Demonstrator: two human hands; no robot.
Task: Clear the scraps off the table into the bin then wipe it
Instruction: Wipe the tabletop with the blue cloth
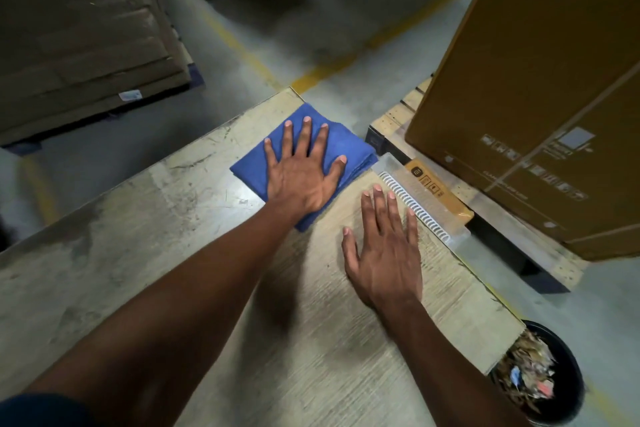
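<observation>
Bin (568, 388) partly hidden behind worktop (104, 253) near right corner, cut by bottom edge. Cloth (349, 146) middle under left hand (304, 177). Carton (540, 80) print blurred.

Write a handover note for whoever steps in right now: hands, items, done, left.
Left hand: flat, fingers spread, pressing the folded blue cloth at the table's far right corner.
Right hand: flat on the tabletop beside the cloth, holding nothing.
Bin: on the floor at the table's right edge, holding scraps.
Done: no scraps visible on the table.
Left: wipe the rest of the surface, which looks smudged on the left.
</observation>
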